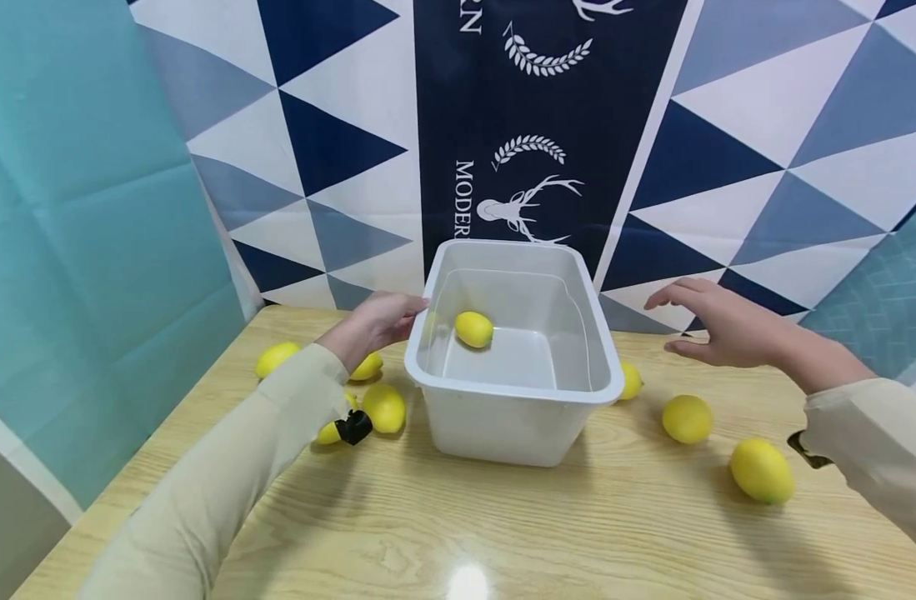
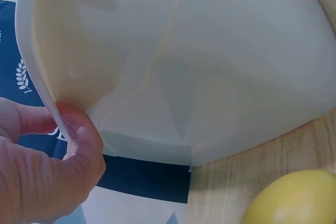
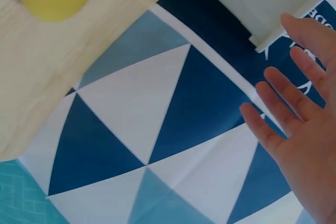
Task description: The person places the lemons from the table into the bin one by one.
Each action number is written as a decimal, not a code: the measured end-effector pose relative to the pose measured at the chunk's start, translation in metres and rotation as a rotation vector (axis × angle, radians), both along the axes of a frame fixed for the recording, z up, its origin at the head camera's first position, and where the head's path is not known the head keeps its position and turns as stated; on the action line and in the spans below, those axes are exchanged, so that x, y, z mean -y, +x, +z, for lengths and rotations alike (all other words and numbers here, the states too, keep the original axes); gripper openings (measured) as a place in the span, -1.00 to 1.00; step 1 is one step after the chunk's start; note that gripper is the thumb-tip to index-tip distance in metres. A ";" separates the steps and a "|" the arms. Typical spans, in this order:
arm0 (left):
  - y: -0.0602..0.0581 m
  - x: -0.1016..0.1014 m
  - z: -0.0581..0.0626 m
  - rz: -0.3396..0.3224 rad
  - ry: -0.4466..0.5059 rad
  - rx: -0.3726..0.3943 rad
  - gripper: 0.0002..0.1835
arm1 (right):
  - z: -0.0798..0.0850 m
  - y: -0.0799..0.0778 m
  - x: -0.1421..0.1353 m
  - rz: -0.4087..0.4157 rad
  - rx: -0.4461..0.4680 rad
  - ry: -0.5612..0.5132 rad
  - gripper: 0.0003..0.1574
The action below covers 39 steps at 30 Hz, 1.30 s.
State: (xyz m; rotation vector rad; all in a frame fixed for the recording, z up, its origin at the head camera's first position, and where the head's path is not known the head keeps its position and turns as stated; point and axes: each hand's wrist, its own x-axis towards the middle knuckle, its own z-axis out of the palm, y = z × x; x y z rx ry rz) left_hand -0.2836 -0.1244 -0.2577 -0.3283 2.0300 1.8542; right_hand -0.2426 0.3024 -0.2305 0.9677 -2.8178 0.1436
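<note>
A pale grey plastic bin (image 1: 495,425) stands on the wooden table, with one lemon (image 1: 474,330) lying inside it. My left hand (image 1: 382,321) grips the bin's left rim; the left wrist view shows thumb and fingers of that hand (image 2: 58,166) pinching the rim from both sides. To the right of the bin, my right hand (image 1: 735,327) is held in the air, fingers spread and holding nothing. In the right wrist view that hand (image 3: 304,114) appears beside the bin's edge (image 3: 273,40), palm bare.
Several lemons lie left of the bin, among them one lemon (image 1: 385,408) beside its wall and another lemon (image 1: 277,358) farther left. On the right are a lemon (image 1: 687,419) and a nearer lemon (image 1: 762,472). A patterned cloth (image 1: 352,150) hangs behind the table (image 1: 397,525).
</note>
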 end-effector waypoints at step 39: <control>-0.003 0.001 -0.003 0.001 0.016 0.001 -0.58 | -0.072 0.029 -0.077 0.100 -0.237 -0.024 -0.21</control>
